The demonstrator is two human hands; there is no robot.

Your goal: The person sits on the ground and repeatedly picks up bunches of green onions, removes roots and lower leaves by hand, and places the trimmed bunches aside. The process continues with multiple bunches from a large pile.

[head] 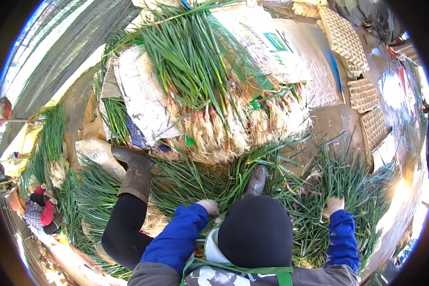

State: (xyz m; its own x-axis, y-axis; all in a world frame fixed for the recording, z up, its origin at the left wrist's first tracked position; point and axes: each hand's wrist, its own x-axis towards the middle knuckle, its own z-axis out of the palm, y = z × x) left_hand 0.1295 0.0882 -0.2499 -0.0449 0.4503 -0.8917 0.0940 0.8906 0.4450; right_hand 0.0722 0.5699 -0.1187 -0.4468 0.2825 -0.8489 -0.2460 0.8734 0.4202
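Note:
My left hand (209, 206) is low in front of me beside my black-clad right knee (255, 232). Its fingers are partly hidden, and long green onion leaves (196, 186) lie just beyond it. Out to the right, my right hand (334, 206) is in a loose heap of green onion leaves (354, 186). Its fingers are curled, but whether they grip any leaves is not clear. Ahead lies a thick stack of green onions (189, 60), with pinkish bulbs and pale stringy roots (214, 132) towards me.
White woven sacks (143, 93) lie under and around the stack. Several egg-tray-like panels (343, 39) line the right side. My boots (137, 157) stand among the leaves. Another person (39, 214) is at the far left, near upright onion bunches (53, 136).

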